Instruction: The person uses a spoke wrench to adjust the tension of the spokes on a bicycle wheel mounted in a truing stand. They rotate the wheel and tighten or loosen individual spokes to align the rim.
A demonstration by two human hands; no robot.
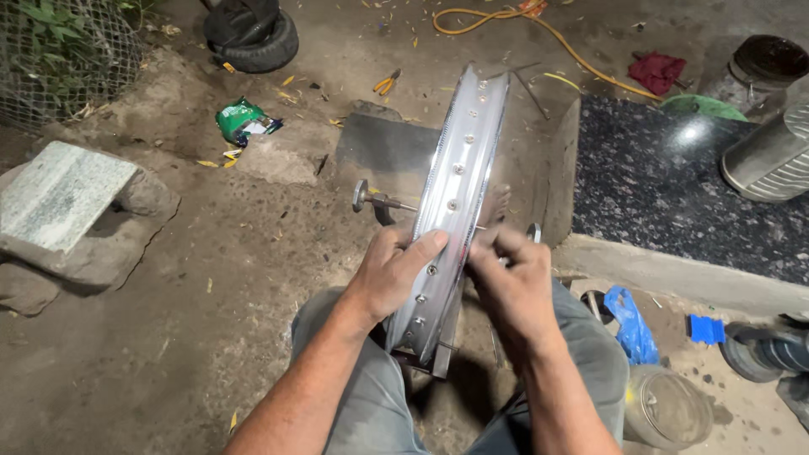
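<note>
The packed dirt ground (211, 278) was littered with scraps; a polished stone slab (666, 185) lay along its right edge, a tyre (257, 38) at the far edge, open dirt to the left. A silver wheel rim (459, 185) stood upright between the knees. The left hand (392, 274) gripped its near edge; the right hand (510, 282) pinched its right side, fingers together.

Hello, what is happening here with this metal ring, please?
A person sits on the dirt ground and steadies a silver wheel rim, standing on edge between the knees. The left hand grips its near edge; the right hand pinches something small at the rim's side, too blurred to identify. Yellow-handled pliers lie beyond.
</note>
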